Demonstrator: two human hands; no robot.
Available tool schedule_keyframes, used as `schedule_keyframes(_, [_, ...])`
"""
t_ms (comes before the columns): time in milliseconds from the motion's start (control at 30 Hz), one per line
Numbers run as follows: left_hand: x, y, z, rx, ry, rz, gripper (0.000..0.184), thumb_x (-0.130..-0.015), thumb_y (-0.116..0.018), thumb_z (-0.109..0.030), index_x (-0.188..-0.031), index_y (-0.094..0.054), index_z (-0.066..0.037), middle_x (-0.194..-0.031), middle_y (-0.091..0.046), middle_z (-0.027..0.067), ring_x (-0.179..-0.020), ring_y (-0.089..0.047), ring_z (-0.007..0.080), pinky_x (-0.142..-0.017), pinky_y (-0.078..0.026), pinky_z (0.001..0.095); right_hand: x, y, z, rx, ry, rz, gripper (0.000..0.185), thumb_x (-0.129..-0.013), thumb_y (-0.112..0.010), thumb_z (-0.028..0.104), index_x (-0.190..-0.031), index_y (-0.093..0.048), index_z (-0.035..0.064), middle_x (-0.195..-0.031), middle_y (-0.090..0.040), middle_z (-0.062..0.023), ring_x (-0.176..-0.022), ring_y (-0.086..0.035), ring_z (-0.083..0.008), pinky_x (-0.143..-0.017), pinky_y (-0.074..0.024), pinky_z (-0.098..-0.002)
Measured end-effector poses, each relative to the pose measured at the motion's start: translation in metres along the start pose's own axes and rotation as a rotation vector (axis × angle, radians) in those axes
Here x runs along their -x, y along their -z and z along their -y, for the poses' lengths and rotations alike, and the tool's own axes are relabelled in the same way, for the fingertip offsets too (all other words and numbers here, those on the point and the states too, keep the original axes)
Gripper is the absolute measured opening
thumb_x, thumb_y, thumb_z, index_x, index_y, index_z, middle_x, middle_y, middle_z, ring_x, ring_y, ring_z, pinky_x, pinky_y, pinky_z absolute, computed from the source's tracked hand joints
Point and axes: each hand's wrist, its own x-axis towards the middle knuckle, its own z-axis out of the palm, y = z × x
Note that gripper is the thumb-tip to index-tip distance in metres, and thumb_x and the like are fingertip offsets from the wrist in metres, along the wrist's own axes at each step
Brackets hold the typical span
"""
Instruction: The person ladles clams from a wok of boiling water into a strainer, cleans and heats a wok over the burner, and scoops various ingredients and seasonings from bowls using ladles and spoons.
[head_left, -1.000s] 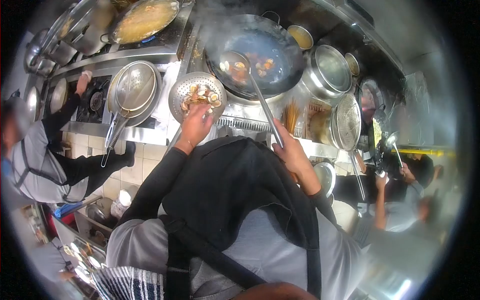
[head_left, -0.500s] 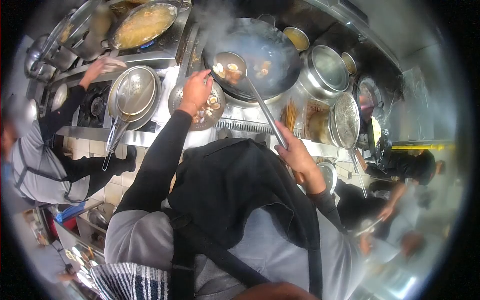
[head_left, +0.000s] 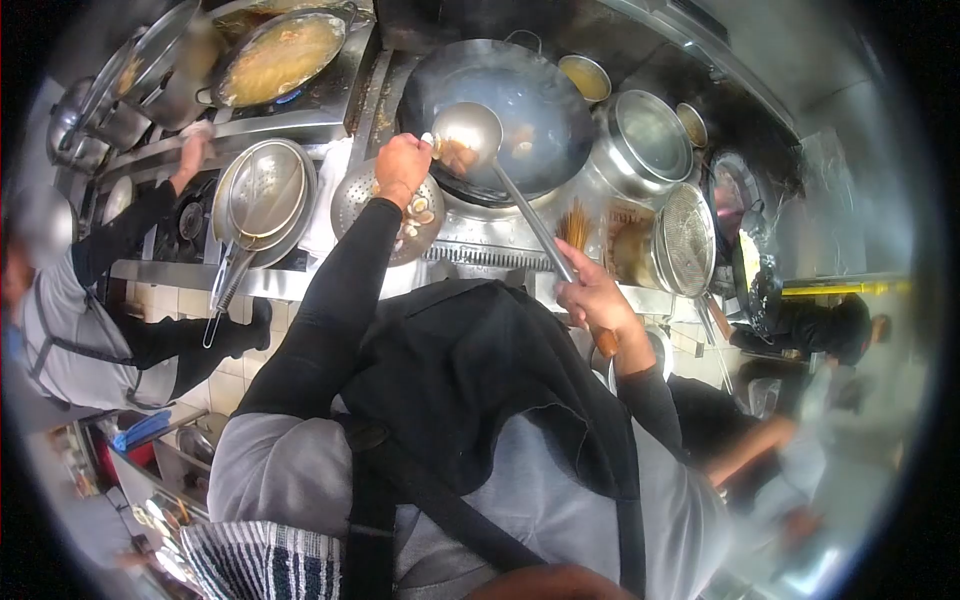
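My right hand (head_left: 597, 300) grips the ladle (head_left: 535, 220) by the wooden end of its long handle. The ladle's bowl is tilted over the steaming wok (head_left: 560, 90), with brown and pale food pieces (head_left: 458, 157) at its lower left edge. My left hand (head_left: 403, 165) is closed at that edge, its fingertips pinching a whitish shellfish-like piece (head_left: 428, 139). Beneath my left wrist lies a perforated strainer (head_left: 353, 200) holding several shell-like pieces (head_left: 420, 212). A small orange-brown piece (head_left: 522, 143) shows inside the wok.
Stacked strainers (head_left: 268, 200) stand left, metal bowls (head_left: 655, 135) and a mesh strainer (head_left: 688, 240) right. A bamboo brush (head_left: 574, 225) sits by the wok. A pan of bubbling food (head_left: 285, 60) is upper left. A co-worker's arm (head_left: 130, 225) reaches in on the left; others are at right.
My left hand has moved up and right from over the strainer to the ladle's bowl, and its fingers have closed. The bowl has tilted and fewer white pieces show in it.
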Motion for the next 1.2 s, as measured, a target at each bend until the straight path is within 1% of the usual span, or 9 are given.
schedule_keyframes(267, [0.049, 0.043, 0.031, -0.043, 0.022, 0.141, 0.026, -0.086, -0.07, -0.032, -0.089, -0.08, -0.009, -0.091, -0.076, 0.0189, -0.087, -0.073, 0.0407, -0.08, -0.058, 0.0508, -0.033, 0.018, -0.019, -0.208, 0.038, 0.156, 0.071, -0.098, -0.052, -0.002, -0.164, -0.028, 0.0097, -0.066, -0.047, 0.0023, -0.045, -0.042, -0.0064, -0.039, -0.0373, -0.0236])
schedule_keyframes(433, [0.057, 0.052, 0.047, 0.073, -0.105, 0.009, 0.042, -0.09, -0.075, -0.026, -0.129, -0.068, -0.013, -0.104, -0.074, 0.0129, -0.098, -0.072, 0.0331, -0.088, -0.057, 0.0442, -0.027, 0.005, -0.001, -0.253, 0.033, 0.18, 0.072, -0.098, -0.053, -0.003, -0.165, -0.028, 0.01, -0.065, -0.045, 0.0022, -0.045, -0.042, -0.0061, -0.038, -0.0362, -0.0234])
schedule_keyframes(567, [0.038, 0.064, 0.029, 0.112, -0.444, -0.168, 0.037, -0.088, -0.073, -0.009, -0.125, -0.069, -0.011, -0.121, -0.065, 0.0132, -0.108, -0.067, 0.0346, -0.091, -0.056, 0.0438, -0.013, -0.004, 0.014, -0.27, 0.014, 0.207, 0.073, -0.099, -0.054, -0.004, -0.165, -0.029, 0.0122, -0.065, -0.046, 0.0031, -0.045, -0.043, -0.005, -0.038, -0.0362, -0.0217])
schedule_keyframes(667, [0.02, 0.072, 0.018, -0.036, -0.546, -0.15, 0.032, -0.09, -0.068, -0.01, -0.122, -0.07, -0.011, -0.128, -0.063, 0.0122, -0.11, -0.066, 0.037, -0.095, -0.055, 0.0474, -0.008, -0.009, 0.023, -0.257, -0.002, 0.234, 0.072, -0.099, -0.055, -0.004, -0.165, -0.029, 0.0127, -0.065, -0.048, 0.004, -0.045, -0.045, -0.0048, -0.038, -0.0367, -0.0213])
schedule_keyframes(800, [0.013, 0.077, 0.026, -0.186, -0.52, -0.078, 0.019, -0.088, -0.07, -0.01, -0.106, -0.075, -0.009, -0.124, -0.063, 0.0121, -0.111, -0.065, 0.0343, -0.094, -0.054, 0.0474, -0.01, -0.013, 0.022, -0.167, -0.005, 0.258, 0.074, -0.099, -0.057, -0.002, -0.165, -0.03, 0.0149, -0.064, -0.048, 0.0042, -0.045, -0.044, -0.0045, -0.039, -0.0373, -0.0216])
schedule_keyframes(933, [0.037, 0.089, 0.041, -0.034, -0.522, -0.053, 0.013, -0.086, -0.074, -0.013, -0.098, -0.075, -0.008, -0.117, -0.065, 0.0121, -0.109, -0.065, 0.0346, -0.092, -0.054, 0.0476, -0.014, -0.017, 0.024, -0.067, -0.028, 0.24, 0.074, -0.099, -0.059, -0.001, -0.165, -0.03, 0.0169, -0.064, -0.048, 0.0042, -0.045, -0.044, -0.0045, -0.04, -0.039, -0.0223])
schedule_keyframes(1000, [0.052, 0.094, 0.046, -0.062, -0.303, 0.113, 0.027, -0.084, -0.08, -0.019, -0.108, -0.073, -0.009, -0.111, -0.067, 0.0117, -0.107, -0.066, 0.0354, -0.09, -0.054, 0.0483, -0.018, -0.016, 0.02, -0.059, -0.021, 0.24, 0.074, -0.099, -0.059, 0.0, -0.165, -0.03, 0.0167, -0.064, -0.048, 0.0042, -0.045, -0.044, -0.0046, -0.04, -0.0394, -0.0222])
schedule_keyframes(1100, [0.065, 0.098, 0.034, -0.014, -0.24, 0.041, 0.044, -0.083, -0.082, -0.027, -0.123, -0.067, -0.013, -0.111, -0.065, 0.0125, -0.106, -0.066, 0.0362, -0.091, -0.054, 0.0483, -0.02, -0.016, 0.019, -0.047, -0.015, 0.244, 0.074, -0.099, -0.059, 0.0, -0.165, -0.03, 0.0164, -0.065, -0.049, 0.0042, -0.045, -0.044, -0.0047, -0.041, -0.0401, -0.0221])
schedule_keyframes(1200, [0.062, 0.087, 0.027, 0.007, -0.422, -0.074, 0.056, -0.083, -0.082, -0.033, -0.134, -0.062, -0.019, -0.114, -0.064, 0.0121, -0.107, -0.066, 0.0361, -0.091, -0.055, 0.0474, -0.019, -0.019, 0.021, -0.04, -0.015, 0.248, 0.075, -0.099, -0.06, 0.0, -0.165, -0.03, 0.0162, -0.065, -0.049, 0.0045, -0.045, -0.045, -0.0045, -0.041, -0.0403, -0.0219])
